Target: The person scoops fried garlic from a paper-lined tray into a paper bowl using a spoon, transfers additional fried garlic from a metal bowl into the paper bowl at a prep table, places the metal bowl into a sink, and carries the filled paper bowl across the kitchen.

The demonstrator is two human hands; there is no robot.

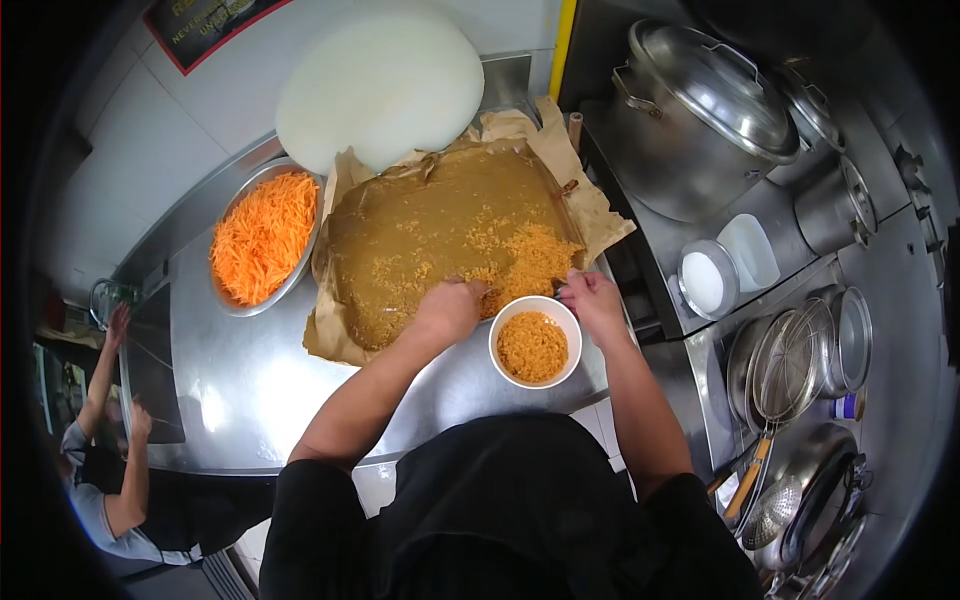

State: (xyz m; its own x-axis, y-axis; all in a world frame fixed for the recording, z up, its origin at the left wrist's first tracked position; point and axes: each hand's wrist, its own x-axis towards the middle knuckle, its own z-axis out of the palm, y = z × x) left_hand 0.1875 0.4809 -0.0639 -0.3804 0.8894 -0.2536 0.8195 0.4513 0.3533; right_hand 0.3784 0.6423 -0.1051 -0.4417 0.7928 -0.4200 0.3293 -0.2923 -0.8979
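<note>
A baking tray lined with brown parchment paper (588,205) holds a brown, glossy sheet (400,225) with orange-brown crumbs (540,256) scattered over it, heaped thickest at its right front. My left hand (450,310) is over the tray's front edge, its fingers curled closed; what they hold, if anything, is hidden. At the right front corner my right hand (594,300) pinches a small dark thing whose kind I cannot make out. Between my hands stands a white tub (494,352) partly filled with the same crumbs.
A metal bowl of shredded carrot (262,240) stands left of the tray on the steel table (225,350). Behind leans a round white board (385,85). To the right are a large lidded pot (680,130), smaller containers and strainers (785,370). Another person (110,480) stands at far left.
</note>
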